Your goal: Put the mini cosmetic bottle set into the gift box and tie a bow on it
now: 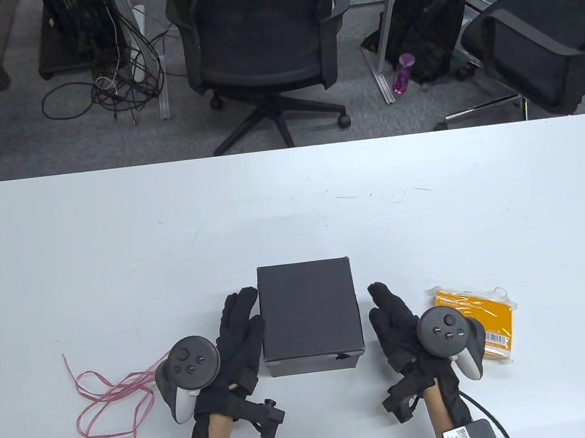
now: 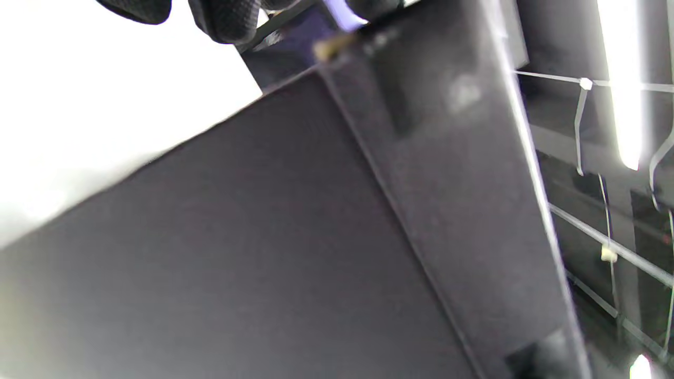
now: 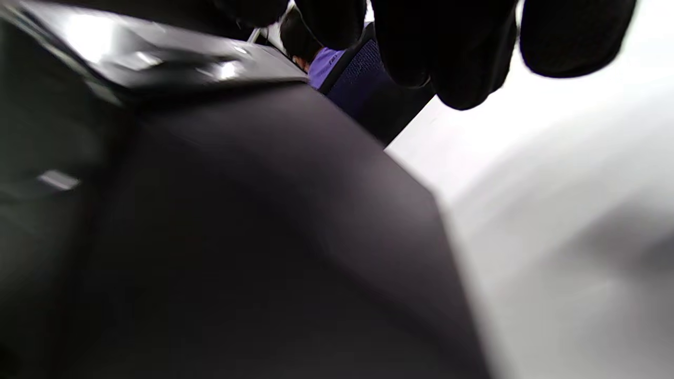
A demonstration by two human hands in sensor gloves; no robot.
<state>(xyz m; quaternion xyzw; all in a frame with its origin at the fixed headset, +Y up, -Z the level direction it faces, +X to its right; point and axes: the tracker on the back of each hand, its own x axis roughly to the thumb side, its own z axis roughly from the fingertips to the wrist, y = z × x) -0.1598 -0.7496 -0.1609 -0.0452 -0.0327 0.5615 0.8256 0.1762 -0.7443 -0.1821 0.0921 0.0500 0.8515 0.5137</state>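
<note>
A closed black gift box [image 1: 309,314] stands near the table's front edge. My left hand [image 1: 241,339] lies flat along the box's left side, fingers straight, touching or nearly touching it. My right hand [image 1: 391,316] rests a small gap off the box's right side, fingers straight. An orange packet in clear plastic [image 1: 483,324] lies just right of my right hand. A thin pink ribbon [image 1: 109,402] lies in loose loops at the left. The left wrist view is filled by the box's dark side [image 2: 295,247]; the right wrist view shows its other side [image 3: 253,247] below my fingertips [image 3: 463,52].
The white table [image 1: 114,253] stretches far to the back and both sides. Beyond its far edge stand office chairs [image 1: 263,40], a backpack [image 1: 425,24] and floor cables.
</note>
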